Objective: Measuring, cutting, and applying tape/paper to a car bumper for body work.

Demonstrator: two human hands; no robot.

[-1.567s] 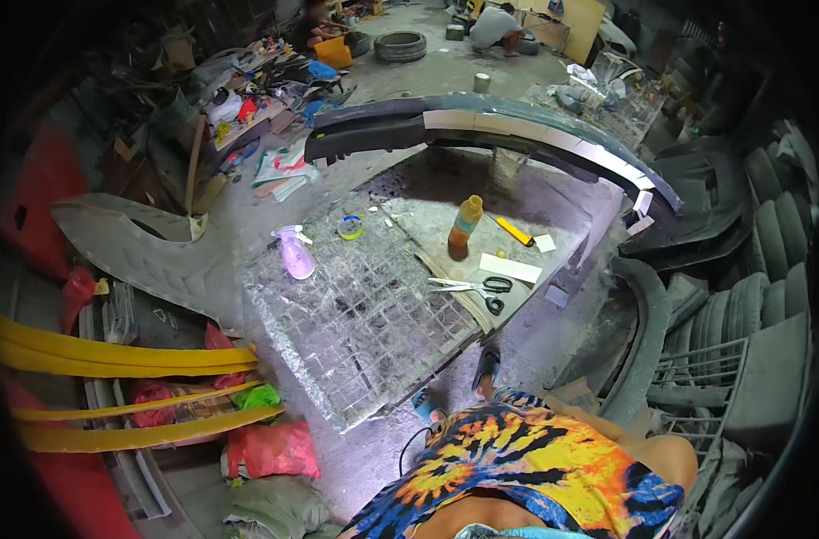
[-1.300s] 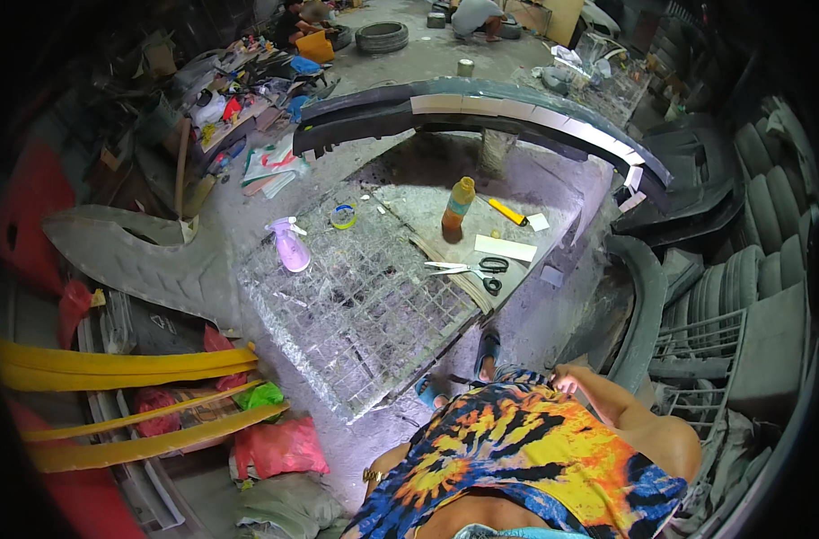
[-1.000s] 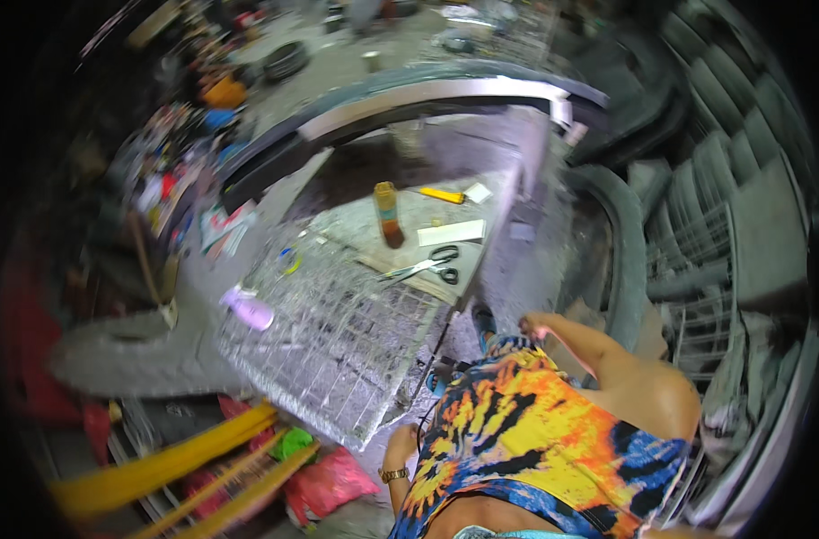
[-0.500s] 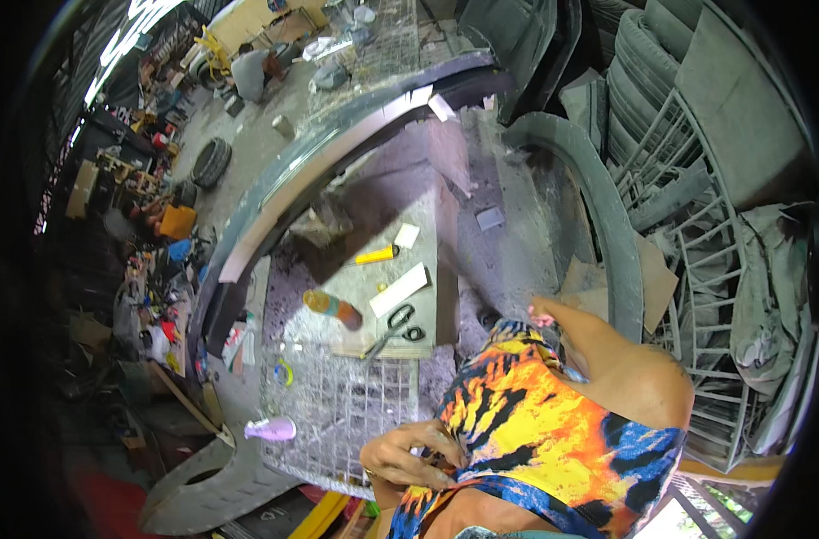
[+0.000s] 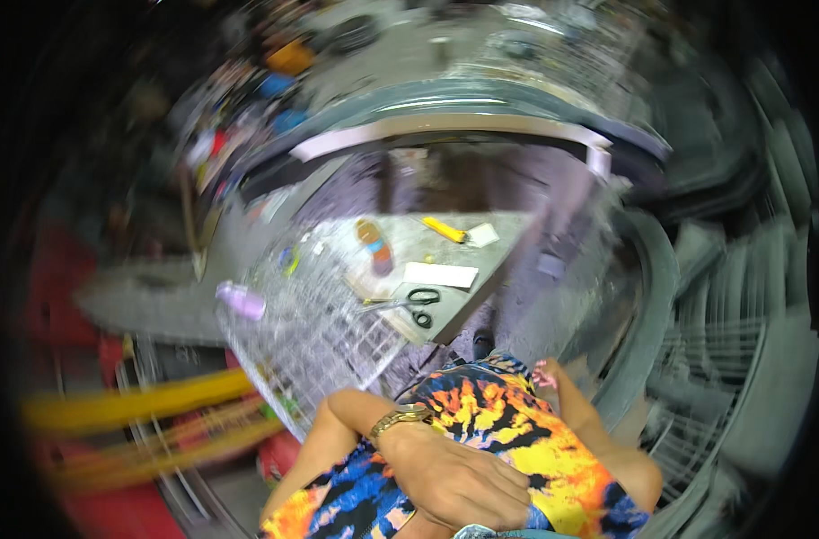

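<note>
My left hand (image 5: 468, 481), with a gold-coloured watch (image 5: 400, 418) at its wrist, lies across the front of my tie-dye shirt (image 5: 508, 422). Its fingers curl against the cloth and the tips are hidden. Low at my right side hangs my right hand (image 5: 544, 375), small and blurred, beside the shirt. Beyond me on a board lie black-handled scissors (image 5: 420, 307), a white rectangular piece (image 5: 441, 275), a yellow box cutter (image 5: 444, 231) and a small white square (image 5: 483, 235). A bottle with orange-brown contents (image 5: 374, 247) lies to their left. Neither hand touches these.
A long curved grey panel (image 5: 409, 99) with a pale strip (image 5: 481, 126) arches across the far side. Another curved grey piece (image 5: 661, 278) stands at my right, near metal racks (image 5: 724, 377). On the wire grid (image 5: 338, 346) at left lies a purple bottle (image 5: 241, 301).
My view has swung left, blurring the surroundings. My left hand has moved lower and right across the shirt, bringing the watch into view. My right hand stays low at my side.
</note>
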